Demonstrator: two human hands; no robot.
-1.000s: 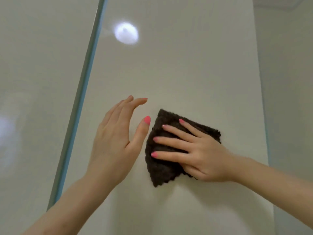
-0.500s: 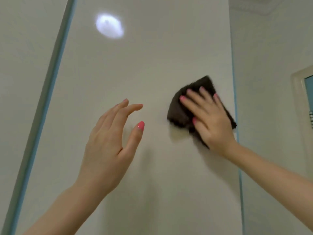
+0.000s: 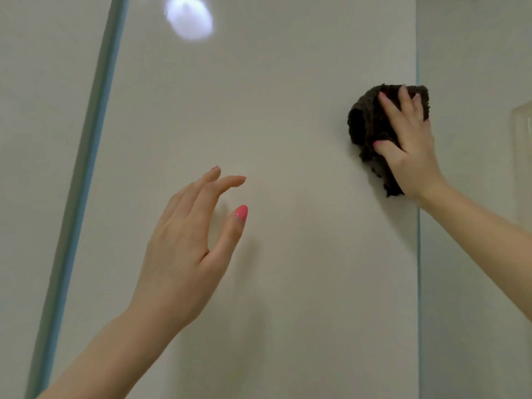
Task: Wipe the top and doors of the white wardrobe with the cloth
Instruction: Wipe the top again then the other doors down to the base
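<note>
A glossy white wardrobe door (image 3: pixel 288 110) fills the middle of the head view. A dark brown cloth (image 3: pixel 364 122) is bunched against the door near its right edge, at upper right. My right hand (image 3: pixel 408 145) lies flat over the cloth and presses it to the door, covering its right part. My left hand (image 3: pixel 187 249) hovers in front of the door at lower centre, fingers apart and slightly curled, holding nothing.
A grey-blue gap (image 3: pixel 83 168) slants down the left, between this door and the neighbouring door (image 3: pixel 34 139). The door's right edge (image 3: pixel 418 254) runs vertically, with a pale wall (image 3: pixel 475 67) beyond it. A lamp's reflection (image 3: pixel 188 18) glows at the top.
My right hand has swept the cloth from the door's centre up and rightward to its right edge, bunching it. The left hand has stayed open; the view has shifted right.
</note>
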